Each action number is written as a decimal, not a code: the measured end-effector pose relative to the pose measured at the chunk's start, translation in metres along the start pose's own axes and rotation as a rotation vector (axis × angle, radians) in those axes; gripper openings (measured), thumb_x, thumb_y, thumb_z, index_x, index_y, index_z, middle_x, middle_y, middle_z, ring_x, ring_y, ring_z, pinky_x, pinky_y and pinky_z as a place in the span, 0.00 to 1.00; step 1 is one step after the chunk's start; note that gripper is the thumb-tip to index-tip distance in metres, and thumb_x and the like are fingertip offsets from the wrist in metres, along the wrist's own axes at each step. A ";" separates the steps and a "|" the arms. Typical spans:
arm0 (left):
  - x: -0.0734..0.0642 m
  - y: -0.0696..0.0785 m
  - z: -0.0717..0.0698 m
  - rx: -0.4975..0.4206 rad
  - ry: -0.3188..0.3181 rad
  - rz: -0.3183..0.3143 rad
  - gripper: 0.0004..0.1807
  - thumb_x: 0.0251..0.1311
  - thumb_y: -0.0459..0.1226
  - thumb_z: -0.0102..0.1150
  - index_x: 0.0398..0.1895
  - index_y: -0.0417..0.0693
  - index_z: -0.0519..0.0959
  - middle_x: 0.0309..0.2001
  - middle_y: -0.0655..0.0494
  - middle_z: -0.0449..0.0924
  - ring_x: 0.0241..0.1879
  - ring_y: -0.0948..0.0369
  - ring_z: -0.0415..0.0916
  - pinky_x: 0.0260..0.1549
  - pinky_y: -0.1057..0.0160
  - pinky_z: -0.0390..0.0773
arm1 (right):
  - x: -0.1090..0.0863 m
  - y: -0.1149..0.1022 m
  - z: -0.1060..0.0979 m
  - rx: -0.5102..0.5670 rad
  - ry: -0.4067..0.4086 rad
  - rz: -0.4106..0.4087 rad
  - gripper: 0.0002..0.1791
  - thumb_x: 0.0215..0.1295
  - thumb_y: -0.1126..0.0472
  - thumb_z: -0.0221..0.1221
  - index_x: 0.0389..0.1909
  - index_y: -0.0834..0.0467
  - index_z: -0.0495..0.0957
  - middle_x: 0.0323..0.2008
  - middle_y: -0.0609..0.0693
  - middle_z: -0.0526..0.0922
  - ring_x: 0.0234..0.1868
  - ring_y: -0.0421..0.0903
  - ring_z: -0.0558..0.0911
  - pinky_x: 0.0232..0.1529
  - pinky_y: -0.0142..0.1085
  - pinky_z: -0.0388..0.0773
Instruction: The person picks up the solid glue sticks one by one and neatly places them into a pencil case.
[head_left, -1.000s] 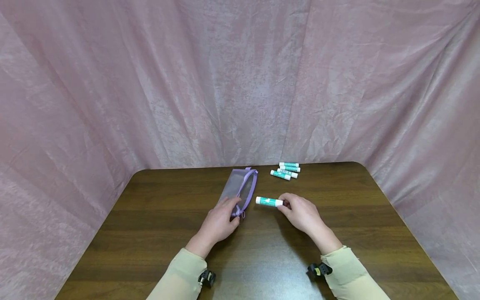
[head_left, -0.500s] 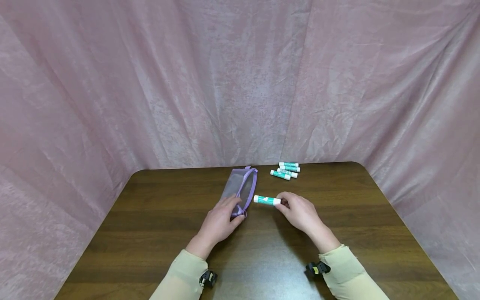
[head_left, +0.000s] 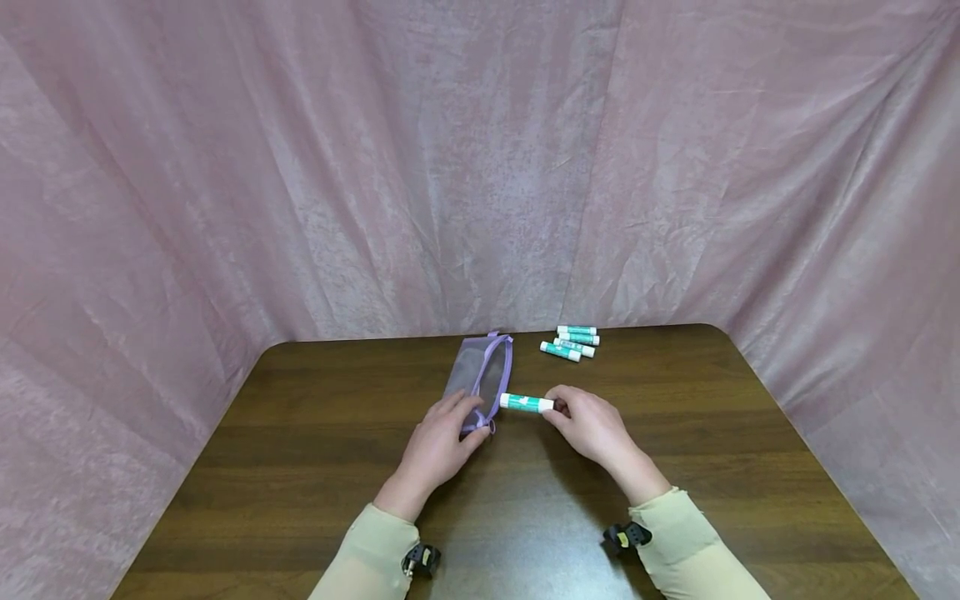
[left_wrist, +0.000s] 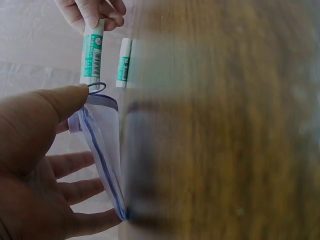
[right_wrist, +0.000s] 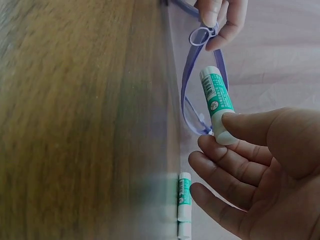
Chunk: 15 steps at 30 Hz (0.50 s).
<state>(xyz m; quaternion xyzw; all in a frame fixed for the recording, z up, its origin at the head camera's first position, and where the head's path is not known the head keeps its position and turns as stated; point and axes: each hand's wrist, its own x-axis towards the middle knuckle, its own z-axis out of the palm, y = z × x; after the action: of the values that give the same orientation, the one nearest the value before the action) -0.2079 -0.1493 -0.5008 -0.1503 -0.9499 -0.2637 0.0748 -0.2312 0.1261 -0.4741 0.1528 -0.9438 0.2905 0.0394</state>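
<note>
A zip pouch (head_left: 467, 367) of sheer mesh with purple zipper edges lies on the table, its mouth gaping toward the right. My left hand (head_left: 438, 446) holds its near end, thumb by the zipper's ring pull (right_wrist: 200, 36) and fingers over the mesh. Between thumb and fingertips, my right hand (head_left: 592, 423) pinches one end of a green-and-white glue stick (head_left: 527, 403). The stick's free white end points left, right at the pouch's mouth. In the right wrist view the glue stick (right_wrist: 216, 100) overlaps the purple-edged opening.
Several more glue sticks (head_left: 573, 348) lie in a loose cluster near the table's back edge, right of the pouch. The brown wooden table (head_left: 337, 400) ends against a pink curtain (head_left: 450, 167) behind it.
My right hand has carried the glue stick left, up to the pouch's mouth. My left hand has shifted only slightly at the pouch's near end, its thumb now beside the ring pull.
</note>
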 end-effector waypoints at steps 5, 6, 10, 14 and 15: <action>0.001 0.000 0.002 -0.008 0.007 0.024 0.24 0.75 0.47 0.72 0.70 0.52 0.83 0.74 0.41 0.76 0.73 0.38 0.73 0.64 0.30 0.76 | 0.001 -0.001 0.002 0.001 0.008 -0.002 0.04 0.76 0.57 0.70 0.45 0.51 0.86 0.34 0.41 0.83 0.33 0.42 0.77 0.37 0.45 0.76; 0.002 0.000 0.002 -0.013 0.007 0.028 0.24 0.75 0.46 0.72 0.69 0.52 0.83 0.74 0.42 0.77 0.73 0.39 0.74 0.64 0.31 0.76 | 0.002 -0.001 0.002 0.003 0.009 -0.002 0.03 0.76 0.57 0.70 0.45 0.51 0.86 0.34 0.41 0.83 0.33 0.42 0.77 0.37 0.45 0.76; 0.002 0.001 0.004 -0.027 0.009 0.023 0.23 0.74 0.46 0.73 0.68 0.52 0.83 0.73 0.47 0.80 0.72 0.42 0.76 0.65 0.36 0.77 | 0.004 0.000 0.005 0.004 0.010 0.004 0.03 0.76 0.56 0.70 0.44 0.50 0.86 0.33 0.41 0.82 0.33 0.42 0.77 0.36 0.45 0.75; 0.002 0.003 0.004 -0.031 0.014 -0.007 0.24 0.74 0.47 0.73 0.69 0.53 0.83 0.71 0.48 0.81 0.71 0.44 0.77 0.66 0.37 0.77 | 0.006 -0.001 0.006 -0.002 0.003 -0.001 0.03 0.77 0.56 0.70 0.44 0.50 0.86 0.32 0.41 0.81 0.32 0.42 0.76 0.36 0.45 0.74; 0.002 0.004 0.004 -0.028 0.019 -0.009 0.24 0.74 0.47 0.74 0.69 0.53 0.83 0.70 0.48 0.82 0.70 0.44 0.78 0.65 0.37 0.77 | 0.007 -0.001 0.006 -0.005 0.001 -0.002 0.03 0.77 0.56 0.70 0.44 0.50 0.86 0.32 0.41 0.81 0.32 0.42 0.76 0.36 0.44 0.74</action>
<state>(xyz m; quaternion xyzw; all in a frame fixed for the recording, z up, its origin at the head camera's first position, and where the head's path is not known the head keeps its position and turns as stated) -0.2091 -0.1434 -0.5023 -0.1445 -0.9461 -0.2785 0.0803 -0.2373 0.1203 -0.4777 0.1535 -0.9444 0.2881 0.0404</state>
